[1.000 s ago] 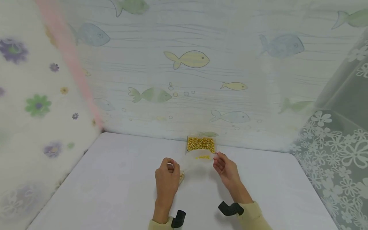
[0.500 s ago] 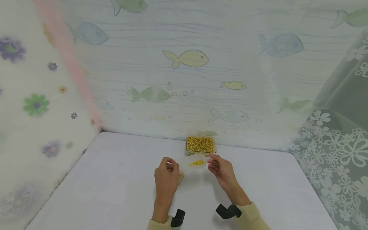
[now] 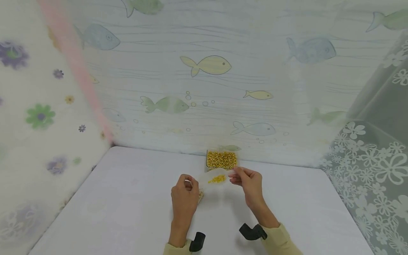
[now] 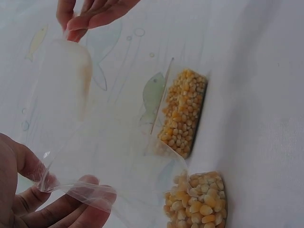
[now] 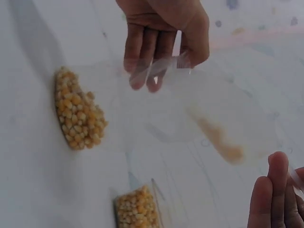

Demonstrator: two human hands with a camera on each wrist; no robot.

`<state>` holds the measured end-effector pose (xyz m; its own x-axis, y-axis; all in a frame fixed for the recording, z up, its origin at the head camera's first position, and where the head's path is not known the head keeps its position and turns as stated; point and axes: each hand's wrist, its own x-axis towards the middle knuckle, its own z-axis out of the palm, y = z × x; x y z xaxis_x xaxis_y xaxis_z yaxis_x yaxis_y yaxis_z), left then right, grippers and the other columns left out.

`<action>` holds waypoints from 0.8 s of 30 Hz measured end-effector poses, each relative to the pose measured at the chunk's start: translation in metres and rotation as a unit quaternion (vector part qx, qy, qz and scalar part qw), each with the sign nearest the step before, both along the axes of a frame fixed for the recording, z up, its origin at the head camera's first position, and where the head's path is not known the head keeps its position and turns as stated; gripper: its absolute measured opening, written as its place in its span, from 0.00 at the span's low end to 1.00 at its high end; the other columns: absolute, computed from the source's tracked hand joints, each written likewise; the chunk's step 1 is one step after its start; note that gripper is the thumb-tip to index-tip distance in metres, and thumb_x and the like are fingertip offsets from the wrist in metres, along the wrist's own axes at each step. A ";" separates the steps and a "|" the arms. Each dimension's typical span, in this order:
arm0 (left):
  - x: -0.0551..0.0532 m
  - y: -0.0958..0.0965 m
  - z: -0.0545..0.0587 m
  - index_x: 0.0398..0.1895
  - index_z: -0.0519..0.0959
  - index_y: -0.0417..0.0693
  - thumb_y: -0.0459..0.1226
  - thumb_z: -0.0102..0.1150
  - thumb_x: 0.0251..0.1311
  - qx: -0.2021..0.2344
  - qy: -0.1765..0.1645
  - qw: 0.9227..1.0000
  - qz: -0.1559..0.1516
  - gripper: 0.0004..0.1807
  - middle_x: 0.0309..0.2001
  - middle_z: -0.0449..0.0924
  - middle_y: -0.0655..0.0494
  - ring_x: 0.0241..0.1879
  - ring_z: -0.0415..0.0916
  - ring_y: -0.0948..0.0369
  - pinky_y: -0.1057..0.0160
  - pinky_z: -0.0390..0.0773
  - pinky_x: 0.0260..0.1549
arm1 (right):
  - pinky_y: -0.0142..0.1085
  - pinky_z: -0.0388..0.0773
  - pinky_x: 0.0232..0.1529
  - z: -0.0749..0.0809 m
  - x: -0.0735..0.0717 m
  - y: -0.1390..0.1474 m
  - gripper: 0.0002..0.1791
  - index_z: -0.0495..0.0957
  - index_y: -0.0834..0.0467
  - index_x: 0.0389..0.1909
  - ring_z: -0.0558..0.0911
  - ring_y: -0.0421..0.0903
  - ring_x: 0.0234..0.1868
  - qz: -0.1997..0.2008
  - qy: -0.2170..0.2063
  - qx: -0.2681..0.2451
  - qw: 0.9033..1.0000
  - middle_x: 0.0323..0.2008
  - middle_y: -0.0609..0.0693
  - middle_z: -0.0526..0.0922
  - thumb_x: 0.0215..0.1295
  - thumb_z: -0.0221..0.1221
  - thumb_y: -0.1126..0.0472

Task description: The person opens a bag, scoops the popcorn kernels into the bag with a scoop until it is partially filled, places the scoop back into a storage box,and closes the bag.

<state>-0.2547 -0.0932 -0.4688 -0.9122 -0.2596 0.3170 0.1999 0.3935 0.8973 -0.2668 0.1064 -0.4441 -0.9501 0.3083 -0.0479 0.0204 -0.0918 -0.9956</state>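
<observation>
In the head view my left hand [image 3: 185, 200] pinches the rim of a clear plastic bag [image 4: 137, 166] between thumb and fingers. Corn kernels [image 5: 78, 111] fill the bottom of that bag, which stands on the table. My right hand [image 3: 253, 186] grips the end of a translucent white scoop [image 3: 220, 171], with yellow kernels lying in its bowl. The scoop is held in the air, to the right of the left hand and near the bag's upper part. From the left wrist, the scoop's bowl looks blurred; whether it is inside the bag's mouth I cannot tell.
A clear rectangular container [image 3: 207, 161] of corn kernels stands at the back of the white table [image 3: 137, 191], just beyond the scoop. Behind the table hangs a fish-printed curtain [image 3: 204, 117]. Flowered fabric hangs at both sides.
My right hand has brought the scoop from the container's front edge leftward and nearer, towards the bag. Lately the right hand has risen a little. My left hand has stayed nearly still.
</observation>
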 end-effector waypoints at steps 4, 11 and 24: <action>0.000 0.000 0.001 0.30 0.78 0.45 0.31 0.58 0.65 -0.001 0.001 1.000 0.001 0.05 0.18 0.79 0.58 0.17 0.74 0.68 0.66 0.75 0.21 | 0.35 0.86 0.35 0.010 0.003 -0.003 0.15 0.83 0.73 0.47 0.87 0.42 0.24 0.009 0.029 0.047 0.998 0.26 0.52 0.89 0.72 0.61 0.62; 0.001 0.000 0.003 0.30 0.78 0.46 0.31 0.58 0.65 0.002 -0.002 1.000 0.004 0.06 0.17 0.79 0.59 0.17 0.73 0.67 0.66 0.74 0.21 | 0.35 0.86 0.36 0.022 0.011 -0.010 0.12 0.85 0.72 0.42 0.87 0.44 0.23 0.029 0.103 0.106 0.989 0.29 0.62 0.88 0.71 0.61 0.65; 0.000 -0.001 0.002 0.30 0.78 0.47 0.32 0.58 0.65 0.001 -0.006 1.000 0.002 0.06 0.18 0.80 0.59 0.18 0.74 0.67 0.66 0.75 0.22 | 0.35 0.86 0.32 0.025 0.017 -0.018 0.10 0.86 0.71 0.35 0.86 0.43 0.22 0.044 0.155 0.126 0.979 0.27 0.63 0.87 0.69 0.64 0.66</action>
<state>-0.2551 -0.0945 -0.4669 -0.9149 -0.2644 0.3052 0.1872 0.3920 0.9007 -0.2500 0.0888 -0.4186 -0.9300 0.1898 0.3149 -0.2903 0.1468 -0.9456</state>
